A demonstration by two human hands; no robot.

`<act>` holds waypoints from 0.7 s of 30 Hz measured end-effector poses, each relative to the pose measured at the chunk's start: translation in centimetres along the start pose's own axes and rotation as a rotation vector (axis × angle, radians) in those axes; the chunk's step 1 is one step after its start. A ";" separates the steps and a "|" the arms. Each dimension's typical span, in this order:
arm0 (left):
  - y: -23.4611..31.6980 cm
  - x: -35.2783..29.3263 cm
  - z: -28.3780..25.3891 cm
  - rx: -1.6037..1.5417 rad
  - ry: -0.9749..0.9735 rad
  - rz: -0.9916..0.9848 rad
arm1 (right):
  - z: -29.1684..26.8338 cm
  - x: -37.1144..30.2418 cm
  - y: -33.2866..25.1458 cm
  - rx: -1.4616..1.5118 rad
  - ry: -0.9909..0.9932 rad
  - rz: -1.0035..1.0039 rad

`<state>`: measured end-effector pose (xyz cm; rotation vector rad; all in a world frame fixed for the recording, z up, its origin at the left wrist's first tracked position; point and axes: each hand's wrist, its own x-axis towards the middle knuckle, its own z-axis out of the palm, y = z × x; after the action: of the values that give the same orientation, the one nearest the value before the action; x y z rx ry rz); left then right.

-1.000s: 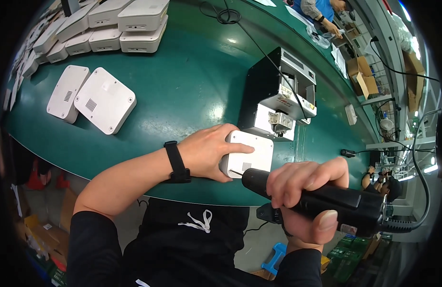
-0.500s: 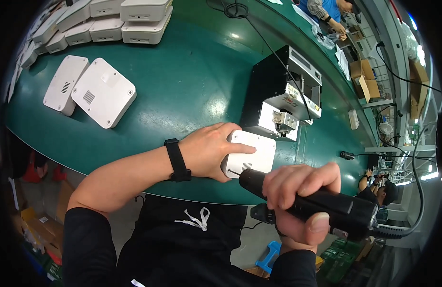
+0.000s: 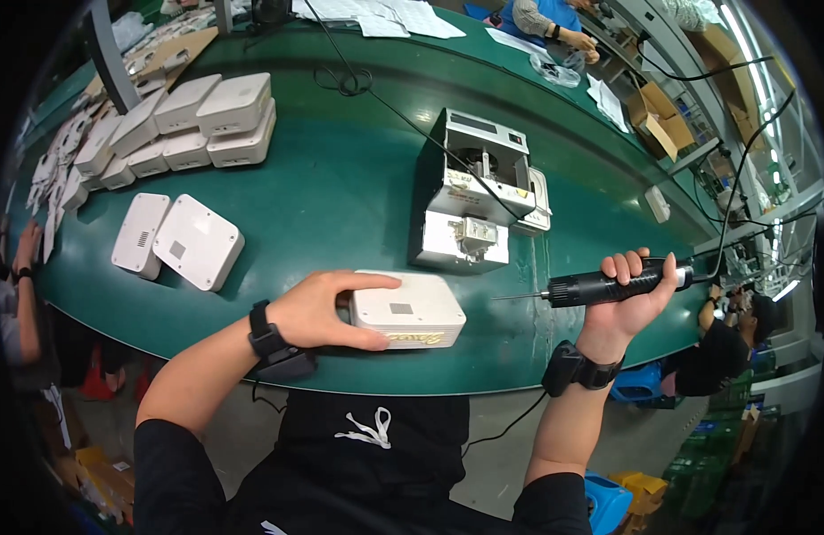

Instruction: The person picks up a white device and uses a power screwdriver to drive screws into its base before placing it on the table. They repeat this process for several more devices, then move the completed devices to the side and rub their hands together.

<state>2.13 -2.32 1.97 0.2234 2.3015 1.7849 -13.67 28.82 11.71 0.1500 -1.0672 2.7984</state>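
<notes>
My left hand (image 3: 315, 312) grips the left end of a white plastic box (image 3: 434, 301), thumb along its near side and fingers over its top edge. The box sits near the table's front edge; its near side has ribs and a gold marking. My right hand (image 3: 633, 308) is wrapped round a black electric screwdriver (image 3: 572, 292), held to the right of the box. Its thin bit points left and is apart from the box. Beyond the box stands a black and silver screw feeder (image 3: 461, 234).
Two white boxes (image 3: 198, 242) lie at the left, one leaning on the other. Stacked white boxes (image 3: 238, 111) and loose white parts (image 3: 64, 169) fill the far left. A cable (image 3: 412, 129) hangs across the screw feeder. Across the green table (image 3: 340, 214), a co-worker (image 3: 554, 20) handles a plastic bag.
My right hand has drawn the screwdriver off the box and out to the right. The box has been turned and tilted in my left hand, so its ribbed side shows. The head view has shifted.
</notes>
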 end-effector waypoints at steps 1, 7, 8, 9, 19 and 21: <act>0.0 -0.9 -0.3 -0.145 -0.009 -0.069 | -1.0 1.1 0.4 0.011 0.074 0.018; -1.0 -4.9 -1.2 -0.864 0.148 -0.334 | -9.4 5.4 3.4 0.115 0.152 0.090; -0.9 -5.5 -1.4 -1.021 0.183 -0.401 | -10.5 5.5 4.4 0.146 0.172 0.104; -0.7 -6.0 -1.3 -1.184 0.206 -0.461 | -11.2 5.2 4.8 0.131 0.195 0.104; -0.8 -6.4 4.0 0.185 0.778 -0.347 | -10.4 3.6 6.2 0.063 0.202 0.217; -1.0 -4.7 3.6 0.217 0.704 -0.350 | -10.6 3.5 6.1 0.037 0.232 0.262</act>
<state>7.59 -0.44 0.50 -0.8557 2.7457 1.5878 -18.61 31.70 0.33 -0.3260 -1.0453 2.9677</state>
